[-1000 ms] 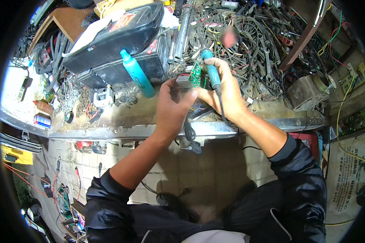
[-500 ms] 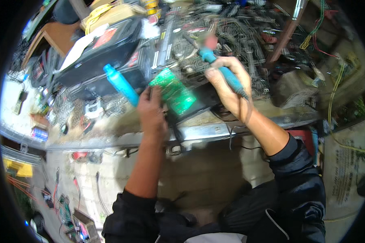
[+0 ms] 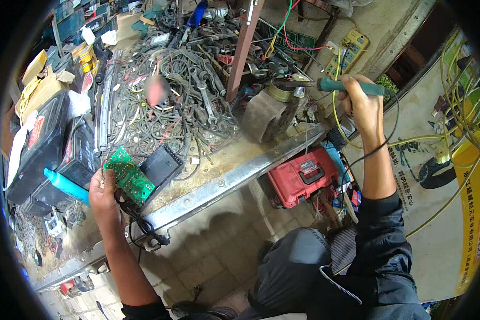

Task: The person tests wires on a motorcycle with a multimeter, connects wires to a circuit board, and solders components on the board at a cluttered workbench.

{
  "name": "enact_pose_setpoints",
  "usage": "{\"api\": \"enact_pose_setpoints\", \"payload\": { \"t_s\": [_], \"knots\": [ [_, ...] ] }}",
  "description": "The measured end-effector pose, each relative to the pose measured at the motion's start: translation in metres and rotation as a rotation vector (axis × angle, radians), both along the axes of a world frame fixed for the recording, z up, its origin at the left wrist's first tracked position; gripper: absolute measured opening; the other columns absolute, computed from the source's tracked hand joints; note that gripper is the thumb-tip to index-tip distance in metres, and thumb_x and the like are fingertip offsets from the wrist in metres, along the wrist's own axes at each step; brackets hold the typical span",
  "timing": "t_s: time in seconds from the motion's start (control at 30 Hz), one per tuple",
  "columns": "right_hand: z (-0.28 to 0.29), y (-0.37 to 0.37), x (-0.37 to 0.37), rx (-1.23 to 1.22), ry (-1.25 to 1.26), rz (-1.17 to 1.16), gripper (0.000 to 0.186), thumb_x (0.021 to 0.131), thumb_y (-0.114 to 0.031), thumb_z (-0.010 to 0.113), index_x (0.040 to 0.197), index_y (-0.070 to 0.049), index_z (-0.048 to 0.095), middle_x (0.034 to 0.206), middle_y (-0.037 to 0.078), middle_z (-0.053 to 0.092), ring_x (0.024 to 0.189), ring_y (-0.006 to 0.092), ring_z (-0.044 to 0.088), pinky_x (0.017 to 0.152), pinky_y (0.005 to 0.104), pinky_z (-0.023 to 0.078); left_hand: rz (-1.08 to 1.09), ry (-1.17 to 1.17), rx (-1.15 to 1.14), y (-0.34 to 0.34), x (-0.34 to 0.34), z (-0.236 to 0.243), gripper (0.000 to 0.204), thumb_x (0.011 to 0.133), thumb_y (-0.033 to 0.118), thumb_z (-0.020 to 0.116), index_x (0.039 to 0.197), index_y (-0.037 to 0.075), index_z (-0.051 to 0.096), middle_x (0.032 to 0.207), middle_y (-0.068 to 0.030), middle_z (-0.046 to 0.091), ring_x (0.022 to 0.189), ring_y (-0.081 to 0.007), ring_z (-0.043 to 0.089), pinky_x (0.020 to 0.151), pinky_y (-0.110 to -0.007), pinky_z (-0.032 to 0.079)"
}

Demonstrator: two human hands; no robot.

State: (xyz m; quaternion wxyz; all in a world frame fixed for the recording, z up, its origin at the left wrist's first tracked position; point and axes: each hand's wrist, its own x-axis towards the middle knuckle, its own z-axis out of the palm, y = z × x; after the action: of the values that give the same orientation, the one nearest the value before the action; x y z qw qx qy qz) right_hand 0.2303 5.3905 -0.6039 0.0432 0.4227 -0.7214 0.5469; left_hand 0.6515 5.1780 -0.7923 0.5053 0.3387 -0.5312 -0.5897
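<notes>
My left hand (image 3: 105, 200) grips the edge of a green circuit board (image 3: 130, 176) between thumb and fingers, above the bench's front edge. A black plastic case (image 3: 162, 166) lies just behind the board. A bright blue tube (image 3: 66, 186) reaches to the left side of this hand; whether the fingers also hold it cannot be told. Black cord (image 3: 144, 225) hangs below the board. My right hand (image 3: 364, 104) is closed round the teal handle of a soldering iron (image 3: 325, 84). The iron points left, its tip end at the mouth of a round brass-coloured tin (image 3: 281, 92).
The tin rests on a dark, grimy block (image 3: 266, 117). Wrenches (image 3: 205, 101) and tangled cables cover the bench behind. A brown post (image 3: 244, 50) rises there. Black toolboxes (image 3: 34, 152) stand at left, a red toolbox (image 3: 304, 176) below the bench, a power strip (image 3: 348, 53) at far right.
My view has swung to the right. My right hand has carried the soldering iron rightward from near the board to the tin. My left hand still holds the circuit board.
</notes>
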Motion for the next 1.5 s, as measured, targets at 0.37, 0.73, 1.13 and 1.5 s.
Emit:
{"api": "enact_pose_setpoints", "payload": {
  "t_s": [0.37,0.73,1.13,1.5],
  "knots": [
    [0.005,-0.021,-0.028,0.114,0.052,0.082,0.03,0.082,-0.027,0.06,0.081,0.002,0.064,0.06,0.003,0.056,0.049,0.0067,0.047,0.043,0.0239,0.035,-0.276,0.105,0.24,-0.007,-0.009,0.004,0.03,0.097,0.025,0.051,0.108,-0.002,0.055,0.097,-0.0082,0.064,0.082,-0.014,0.063,0.073,-0.028,0.052],
    [0.004,-0.019,-0.046,0.196,0.052,0.017,0.034,0.084,-0.03,0.061,0.092,0.002,0.065,0.062,0.001,0.051,0.053,0.0084,0.043,0.048,0.0254,0.032,-0.159,-0.117,0.232,-0.012,-0.01,0.002,0.025,0.093,0.032,0.057,0.094,0.007,0.059,0.071,0.0062,0.05,0.058,-0.0034,0.042,0.049,-0.02,0.032],
    [-0.023,-0.03,-0.008,-0.28,-0.202,0.312,0.034,0.094,-0.033,0.052,0.108,-0.004,0.061,0.062,0.0,0.047,0.047,0.0062,0.032,0.046,0.0226,0.028,-0.155,0.104,0.324,-0.009,-0.01,0.007,0.04,0.089,0.024,0.065,0.121,0.001,0.056,0.107,-0.003,0.062,0.096,-0.0106,0.056,0.082,-0.025,0.045],
    [-0.079,-0.142,0.162,-0.126,-0.522,0.744,0.018,0.082,-0.015,0.064,0.071,-0.003,0.057,0.053,0.002,0.047,0.04,0.0074,0.035,0.041,0.0232,0.027,-0.25,0.126,0.316,-0.013,-0.01,0.0,0.035,0.095,0.022,0.053,0.122,-0.001,0.054,0.105,-0.0072,0.065,0.087,-0.0136,0.064,0.075,-0.028,0.053]
  ]
}}
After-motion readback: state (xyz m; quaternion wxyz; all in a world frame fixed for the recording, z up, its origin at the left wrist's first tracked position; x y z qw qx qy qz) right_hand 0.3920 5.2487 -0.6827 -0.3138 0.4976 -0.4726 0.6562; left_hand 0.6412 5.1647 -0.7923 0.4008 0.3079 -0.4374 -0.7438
